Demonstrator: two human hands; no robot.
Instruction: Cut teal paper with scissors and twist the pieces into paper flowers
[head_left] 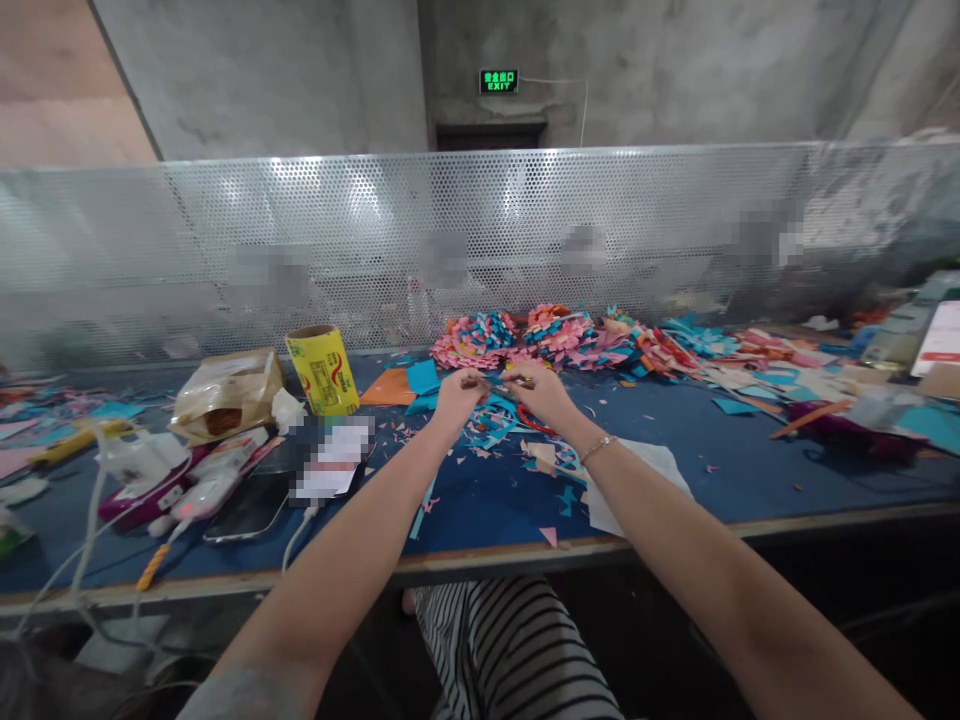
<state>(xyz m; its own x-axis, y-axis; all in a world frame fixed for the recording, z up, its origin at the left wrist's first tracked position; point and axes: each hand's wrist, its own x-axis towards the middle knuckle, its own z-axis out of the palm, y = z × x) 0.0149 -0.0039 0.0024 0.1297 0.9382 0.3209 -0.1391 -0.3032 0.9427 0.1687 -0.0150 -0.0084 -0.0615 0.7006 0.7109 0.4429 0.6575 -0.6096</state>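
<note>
My left hand [463, 392] and my right hand [541, 392] reach forward over the blue table, close together with a small gap between them. The fingers of both are drawn into a pinch. Whatever they hold is too small and blurred to name. Just below them lie blue paper strips [491, 425] and a curved red piece [534, 420] that I cannot identify. Behind the hands sit heaps of pink, blue and orange paper flowers [474, 342]. A blue paper square [422, 377] and an orange sheet [390, 387] rest left of my left hand.
Left on the table stand a yellow printed tube [324, 370], an opened paper bag [229, 393] and a lit phone [334, 458] on a cable. A white sheet [651, 470] lies under my right forearm. A perforated metal screen [480, 220] closes the table's back.
</note>
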